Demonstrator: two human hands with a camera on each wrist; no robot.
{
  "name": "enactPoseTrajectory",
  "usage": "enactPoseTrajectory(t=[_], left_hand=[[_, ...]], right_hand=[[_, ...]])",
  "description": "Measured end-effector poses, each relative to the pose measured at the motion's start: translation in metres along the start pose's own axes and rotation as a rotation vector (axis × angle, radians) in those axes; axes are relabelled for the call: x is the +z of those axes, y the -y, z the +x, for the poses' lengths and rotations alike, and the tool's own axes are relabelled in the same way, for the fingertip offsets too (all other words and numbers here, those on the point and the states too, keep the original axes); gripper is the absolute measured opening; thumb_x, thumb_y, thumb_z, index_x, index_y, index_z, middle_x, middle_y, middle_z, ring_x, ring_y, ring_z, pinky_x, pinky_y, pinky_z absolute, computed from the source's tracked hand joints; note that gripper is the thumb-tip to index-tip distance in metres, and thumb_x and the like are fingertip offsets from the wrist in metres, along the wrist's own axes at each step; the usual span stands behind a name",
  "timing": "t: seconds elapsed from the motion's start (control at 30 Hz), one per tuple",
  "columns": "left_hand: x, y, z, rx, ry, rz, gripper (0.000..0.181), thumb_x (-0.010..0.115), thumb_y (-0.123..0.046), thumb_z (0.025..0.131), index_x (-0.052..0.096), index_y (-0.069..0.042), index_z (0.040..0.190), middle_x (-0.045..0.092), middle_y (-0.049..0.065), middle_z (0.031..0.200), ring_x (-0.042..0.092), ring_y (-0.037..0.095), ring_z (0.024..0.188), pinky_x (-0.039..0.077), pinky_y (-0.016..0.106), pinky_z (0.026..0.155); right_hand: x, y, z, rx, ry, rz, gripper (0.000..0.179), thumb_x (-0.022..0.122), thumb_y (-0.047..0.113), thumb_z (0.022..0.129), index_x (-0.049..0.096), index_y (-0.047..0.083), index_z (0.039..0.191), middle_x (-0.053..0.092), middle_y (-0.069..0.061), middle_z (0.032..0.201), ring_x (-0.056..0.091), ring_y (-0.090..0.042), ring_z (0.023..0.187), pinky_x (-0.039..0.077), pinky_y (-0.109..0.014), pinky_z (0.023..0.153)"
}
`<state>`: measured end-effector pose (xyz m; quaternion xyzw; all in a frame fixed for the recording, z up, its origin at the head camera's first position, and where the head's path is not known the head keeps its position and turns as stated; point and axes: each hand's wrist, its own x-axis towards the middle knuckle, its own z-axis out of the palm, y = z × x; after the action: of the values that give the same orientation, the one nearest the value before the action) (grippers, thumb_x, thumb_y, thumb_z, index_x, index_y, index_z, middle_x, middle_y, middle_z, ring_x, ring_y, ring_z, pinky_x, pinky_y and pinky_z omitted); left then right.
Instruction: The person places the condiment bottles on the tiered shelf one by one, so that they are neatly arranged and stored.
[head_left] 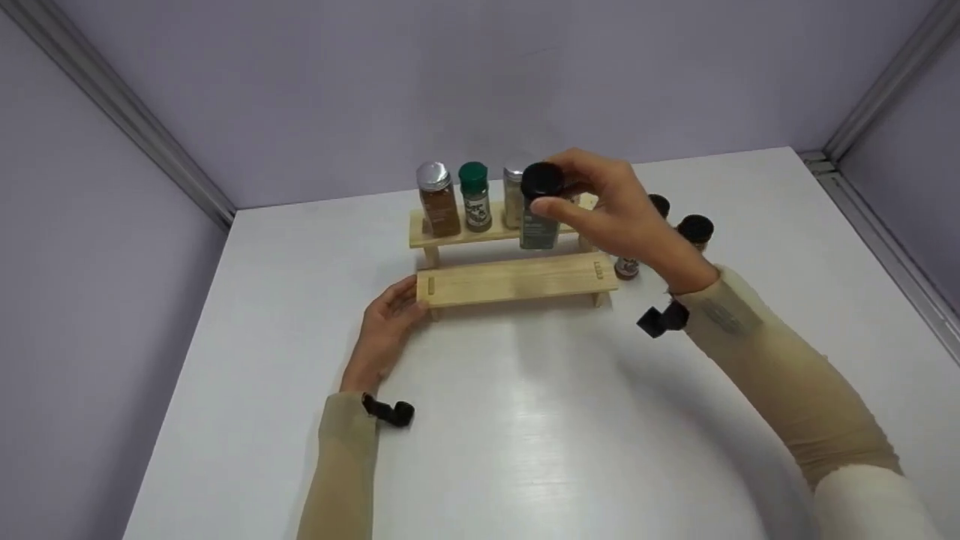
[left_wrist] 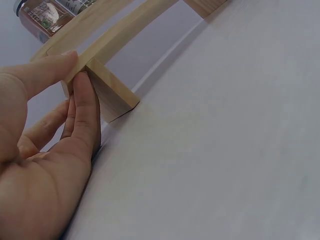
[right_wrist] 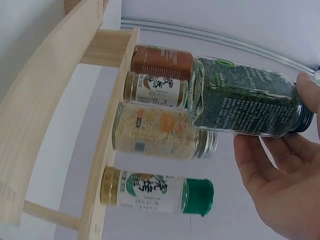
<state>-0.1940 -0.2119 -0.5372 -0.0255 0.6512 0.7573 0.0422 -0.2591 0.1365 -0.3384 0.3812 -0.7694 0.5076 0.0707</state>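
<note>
My right hand [head_left: 611, 214] holds a square glass spice jar [right_wrist: 245, 97] by its black-lid end, thumb on one side and fingers on the other. Dark green flakes fill this jar, raised in front of the upper shelf of a two-step wooden rack [head_left: 517, 281]. At the rack's left end, my left hand [head_left: 386, 326] pinches the lower shelf, thumb on top and fingers underneath against the leg. Along the upper shelf stand an orange-brown jar [head_left: 441, 210], a green-capped bottle [head_left: 477, 202], a silver-lidded jar of pale granules [right_wrist: 155, 131] and another green-capped bottle [right_wrist: 155, 192].
To the right of the rack, partly behind my right arm, stand a black-lidded jar [head_left: 696, 229], another black lid [head_left: 660, 204] and a small bottle [head_left: 627, 268]. The white table [head_left: 480, 435] meets pale walls at the back and sides.
</note>
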Motion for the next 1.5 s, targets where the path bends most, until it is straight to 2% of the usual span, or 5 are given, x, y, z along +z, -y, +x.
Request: enactPoseTrajectory(t=[0.13, 0.5, 0.8, 1.27, 1.5], left_hand=[[-0.002, 0.0, 0.0, -0.002, -0.02, -0.046, 0.059, 0.076, -0.012, 0.101, 0.053, -0.01, 0.155, 0.055, 0.011, 0.152, 0.052, 0.023, 0.141, 0.055, 0.026, 0.107], [-0.003, -0.001, 0.0, -0.006, -0.026, 0.046, 0.059, 0.08, -0.02, 0.1, 0.057, -0.014, 0.153, 0.059, 0.008, 0.149, 0.056, 0.023, 0.138, 0.055, 0.027, 0.107], [-0.003, -0.002, -0.002, -0.034, -0.041, 0.084, 0.059, 0.08, -0.024, 0.1, 0.056, -0.018, 0.154, 0.059, 0.005, 0.15, 0.055, 0.02, 0.14, 0.053, 0.028, 0.11], [-0.006, 0.002, -0.001, 0.02, -0.007, 0.069, 0.06, 0.079, -0.026, 0.1, 0.055, -0.016, 0.155, 0.059, 0.006, 0.151, 0.054, 0.019, 0.143, 0.052, 0.026, 0.112], [-0.005, 0.001, -0.002, 0.01, -0.011, 0.086, 0.06, 0.078, -0.027, 0.101, 0.055, -0.017, 0.156, 0.059, 0.005, 0.152, 0.053, 0.018, 0.144, 0.052, 0.026, 0.112]], right_hand=[[0.02, -0.001, 0.009, -0.001, 0.027, 0.019, 0.036, 0.079, 0.014, 0.099, 0.071, 0.002, 0.132, 0.073, -0.01, 0.118, 0.07, -0.015, 0.104, 0.06, -0.028, 0.09], [0.066, -0.005, 0.021, 0.049, 0.087, 0.052, 0.041, 0.079, 0.022, 0.1, 0.068, 0.005, 0.136, 0.072, -0.009, 0.125, 0.071, -0.022, 0.11, 0.061, -0.037, 0.098], [0.099, -0.029, 0.019, 0.013, 0.093, 0.071, 0.039, 0.08, 0.022, 0.099, 0.07, 0.004, 0.132, 0.074, -0.009, 0.118, 0.072, -0.022, 0.107, 0.061, -0.037, 0.098], [0.124, -0.057, 0.01, 0.062, 0.105, 0.094, 0.043, 0.078, 0.027, 0.1, 0.069, 0.008, 0.137, 0.072, -0.007, 0.128, 0.07, -0.019, 0.114, 0.06, -0.034, 0.102], [0.135, -0.063, 0.01, 0.067, 0.105, 0.129, 0.042, 0.079, 0.024, 0.099, 0.069, 0.008, 0.137, 0.073, -0.007, 0.129, 0.07, -0.021, 0.115, 0.06, -0.036, 0.103]])
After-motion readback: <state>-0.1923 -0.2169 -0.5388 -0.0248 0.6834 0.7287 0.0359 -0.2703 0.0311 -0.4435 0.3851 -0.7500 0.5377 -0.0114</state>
